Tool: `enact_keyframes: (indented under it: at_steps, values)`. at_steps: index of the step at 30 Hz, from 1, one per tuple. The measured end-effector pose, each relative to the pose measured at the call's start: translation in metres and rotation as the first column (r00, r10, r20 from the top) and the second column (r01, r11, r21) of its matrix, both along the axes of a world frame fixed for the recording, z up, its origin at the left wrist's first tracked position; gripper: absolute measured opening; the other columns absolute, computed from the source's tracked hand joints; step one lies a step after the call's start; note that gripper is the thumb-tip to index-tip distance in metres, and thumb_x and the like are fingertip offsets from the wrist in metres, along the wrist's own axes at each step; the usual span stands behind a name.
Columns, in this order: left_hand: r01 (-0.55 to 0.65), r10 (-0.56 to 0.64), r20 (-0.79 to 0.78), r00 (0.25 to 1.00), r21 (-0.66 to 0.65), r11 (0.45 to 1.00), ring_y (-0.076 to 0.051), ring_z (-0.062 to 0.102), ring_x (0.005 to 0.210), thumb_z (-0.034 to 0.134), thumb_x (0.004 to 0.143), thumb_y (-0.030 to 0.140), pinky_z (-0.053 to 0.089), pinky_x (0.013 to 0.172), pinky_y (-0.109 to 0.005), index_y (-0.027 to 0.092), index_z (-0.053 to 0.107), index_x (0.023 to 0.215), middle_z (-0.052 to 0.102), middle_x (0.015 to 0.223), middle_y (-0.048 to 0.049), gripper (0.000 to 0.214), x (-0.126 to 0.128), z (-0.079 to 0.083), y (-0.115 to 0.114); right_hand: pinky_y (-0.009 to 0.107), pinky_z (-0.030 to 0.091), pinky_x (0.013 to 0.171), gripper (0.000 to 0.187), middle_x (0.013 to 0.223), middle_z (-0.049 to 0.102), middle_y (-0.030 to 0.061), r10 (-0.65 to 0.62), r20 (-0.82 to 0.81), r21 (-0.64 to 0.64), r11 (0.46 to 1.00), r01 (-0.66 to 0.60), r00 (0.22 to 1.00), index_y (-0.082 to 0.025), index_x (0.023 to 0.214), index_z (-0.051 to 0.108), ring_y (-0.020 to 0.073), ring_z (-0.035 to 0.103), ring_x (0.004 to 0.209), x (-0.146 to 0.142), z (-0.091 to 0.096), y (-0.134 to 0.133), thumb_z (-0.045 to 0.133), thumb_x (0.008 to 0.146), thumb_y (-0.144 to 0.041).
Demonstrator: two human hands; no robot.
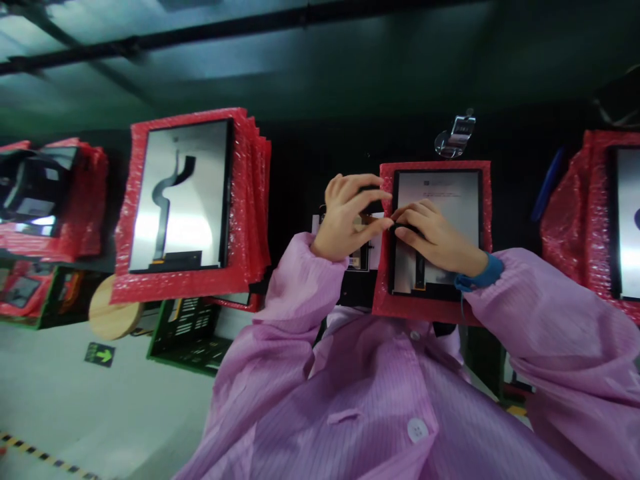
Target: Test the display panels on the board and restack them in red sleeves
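Apparently bubbled red sheet (415, 307) under rectangular panel (457, 203).

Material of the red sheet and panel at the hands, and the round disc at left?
Red sheet: likely plastic, semi-gloss; small highlights along its left edge.
Panel: smooth silver-grey face with soft sheen; metal or coated film, can't tell which.
Round disc: probably wood; pale tan, faint grain-like streaks.

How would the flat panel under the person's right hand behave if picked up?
The panel looks stiff, judging by its straight edges. Its smooth, shiny face could be slippery. The cushioning-like red sheet beneath hints that it may be fragile.
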State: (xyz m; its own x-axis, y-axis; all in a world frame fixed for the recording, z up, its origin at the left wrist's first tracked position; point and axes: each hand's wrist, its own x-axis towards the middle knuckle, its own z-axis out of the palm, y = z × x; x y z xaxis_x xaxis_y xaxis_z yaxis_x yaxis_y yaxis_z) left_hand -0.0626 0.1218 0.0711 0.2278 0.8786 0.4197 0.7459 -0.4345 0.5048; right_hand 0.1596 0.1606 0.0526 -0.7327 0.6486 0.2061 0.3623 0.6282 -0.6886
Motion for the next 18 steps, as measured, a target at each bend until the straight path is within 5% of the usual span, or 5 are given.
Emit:
enact_keyframes:
  at_steps: [3, 5, 11, 18]
  values:
    - [-0.296, 0.278, 0.153, 0.948, 0.11, 0.949, -0.026, 0.057, 0.113, 0.04, 0.106, 0.035, 0.045, 0.103, -0.046, 0.021, 0.065, 0.108, 0.064, 0.115, -0.0117, 0.029, 0.0, 0.001, -0.043, 0.045, 0.043, 0.102, 0.044, 0.114, 0.067, 0.0103, -0.046, -0.087, -0.03, 0.999, 0.043, 0.995, -0.02, 0.112, 0.062, 0.0246, 0.057, 0.107, 0.002, 0.004, -0.002, 0.033, 0.107, -0.053]
    - [-0.38, 0.371, 0.097, 0.924, 0.113, 0.918, -0.026, 0.058, 0.109, 0.044, 0.104, 0.03, 0.048, 0.1, -0.046, 0.021, 0.066, 0.108, 0.063, 0.111, -0.0123, 0.024, 0.004, -0.01, -0.073, 0.046, 0.043, 0.104, 0.046, 0.116, 0.067, 0.0099, -0.112, -0.141, -0.025, 0.994, 0.109, 0.984, -0.021, 0.116, 0.062, 0.025, 0.057, 0.111, 0.004, 0.006, -0.003, 0.03, 0.107, -0.054]
    - [-0.289, 0.304, -0.304, 0.903, 0.094, 0.953, -0.031, 0.057, 0.121, 0.054, 0.1, 0.03, 0.052, 0.1, -0.047, 0.021, 0.066, 0.129, 0.055, 0.135, -0.0192, 0.033, 0.015, -0.053, -0.111, 0.048, 0.046, 0.1, 0.046, 0.109, 0.068, 0.0084, -0.382, -0.176, -0.019, 0.923, 0.384, 0.908, -0.025, 0.11, 0.066, 0.0261, 0.06, 0.106, 0.018, 0.02, -0.004, 0.034, 0.106, -0.057]
    - [-0.287, 0.31, -0.323, 0.894, 0.117, 0.951, -0.032, 0.059, 0.12, 0.054, 0.099, 0.028, 0.051, 0.102, -0.049, 0.021, 0.067, 0.133, 0.058, 0.135, -0.0195, 0.037, 0.015, -0.055, -0.108, 0.044, 0.048, 0.088, 0.034, 0.109, 0.069, 0.0085, -0.629, -0.219, -0.138, 0.777, 0.614, 0.746, -0.026, 0.106, 0.069, 0.0255, 0.062, 0.096, 0.061, 0.031, -0.043, 0.046, 0.104, -0.051]
